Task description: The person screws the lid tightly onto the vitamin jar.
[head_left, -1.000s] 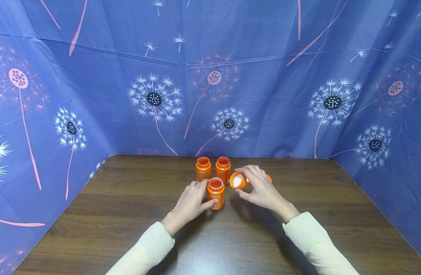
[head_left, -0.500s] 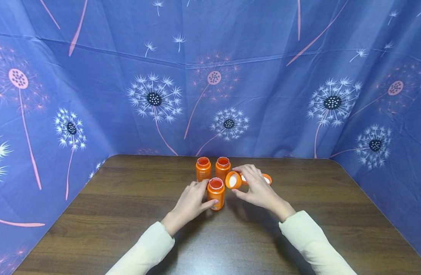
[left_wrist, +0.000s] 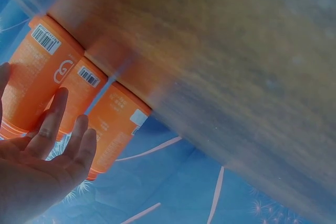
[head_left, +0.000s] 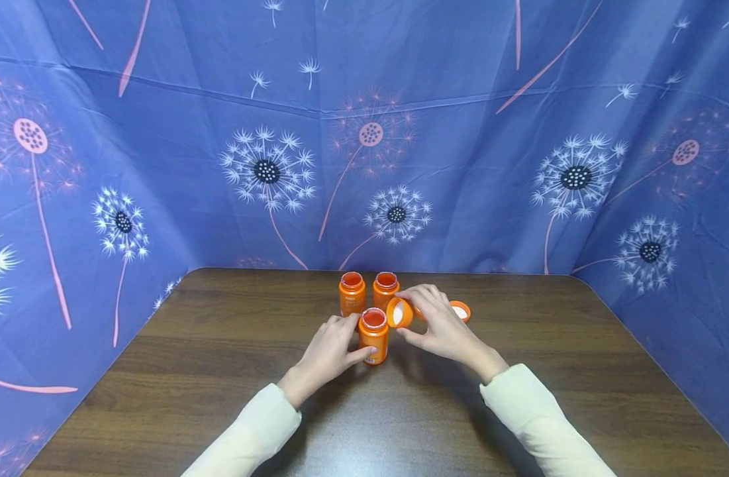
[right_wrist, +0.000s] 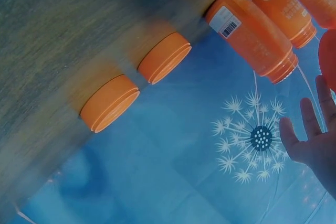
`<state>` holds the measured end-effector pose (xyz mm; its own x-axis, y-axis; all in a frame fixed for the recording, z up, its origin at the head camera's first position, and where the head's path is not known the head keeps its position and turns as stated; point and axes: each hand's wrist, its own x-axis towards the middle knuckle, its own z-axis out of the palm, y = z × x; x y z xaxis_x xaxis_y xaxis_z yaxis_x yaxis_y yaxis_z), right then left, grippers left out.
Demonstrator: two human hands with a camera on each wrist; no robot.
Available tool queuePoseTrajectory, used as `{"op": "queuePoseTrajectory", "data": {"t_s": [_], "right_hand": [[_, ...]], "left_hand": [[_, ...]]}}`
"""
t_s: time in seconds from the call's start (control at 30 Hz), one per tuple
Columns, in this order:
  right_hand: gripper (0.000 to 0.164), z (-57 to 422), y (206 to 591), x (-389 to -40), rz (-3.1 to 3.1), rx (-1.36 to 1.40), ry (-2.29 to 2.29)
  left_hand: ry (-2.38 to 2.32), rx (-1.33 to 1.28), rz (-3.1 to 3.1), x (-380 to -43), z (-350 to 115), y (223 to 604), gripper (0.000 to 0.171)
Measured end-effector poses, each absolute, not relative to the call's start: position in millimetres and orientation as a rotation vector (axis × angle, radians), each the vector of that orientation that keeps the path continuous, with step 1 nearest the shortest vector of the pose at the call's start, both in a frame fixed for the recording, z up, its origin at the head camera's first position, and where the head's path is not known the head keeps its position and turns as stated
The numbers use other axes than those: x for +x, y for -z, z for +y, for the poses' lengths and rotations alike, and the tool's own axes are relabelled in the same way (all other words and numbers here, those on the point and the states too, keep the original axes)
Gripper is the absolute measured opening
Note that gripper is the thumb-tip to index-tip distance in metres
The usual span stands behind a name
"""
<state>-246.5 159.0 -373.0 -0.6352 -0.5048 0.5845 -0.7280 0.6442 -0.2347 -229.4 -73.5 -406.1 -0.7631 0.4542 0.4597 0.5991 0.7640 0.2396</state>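
Three lidless orange bottles stand upright on the table. The front orange bottle point(head_left: 374, 344) is gripped by my left hand point(head_left: 325, 351), thumb on its near side and fingers on its left. Between the thumb and fingers of my right hand point(head_left: 447, 331) is an orange screw cap point(head_left: 398, 313), tilted so its white inside faces left. It hangs just right of the front bottle's mouth. Part of my right hand point(right_wrist: 315, 148) and the cap's reddish edge point(right_wrist: 329, 59) show in the right wrist view. In the left wrist view my left hand point(left_wrist: 50, 166) overlaps the bottles.
Behind the front one stand a left rear bottle point(head_left: 352, 297) and a right rear bottle point(head_left: 386, 289). Two more caps, a nearer cap point(right_wrist: 110, 103) and a farther cap point(right_wrist: 164, 57), lie on the wooden table point(head_left: 221, 371). A blue dandelion-print cloth point(head_left: 459, 165) hangs behind.
My right hand has moved left with the tilted cap, bringing it beside the front bottle's mouth. A cap lying on the table has come into fuller view. My left hand and the bottles stay put.
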Motion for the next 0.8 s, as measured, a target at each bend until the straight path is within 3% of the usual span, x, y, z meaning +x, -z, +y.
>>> {"op": "queuePoseTrajectory", "data": {"t_s": [0.8], "right_hand": [[0.058, 150.1, 369.3, -246.0, -2.440, 0.951, -0.796]], "left_hand": [[0.512, -0.787, -2.623, -231.1, -73.0, 407.7, 0.049]]}}
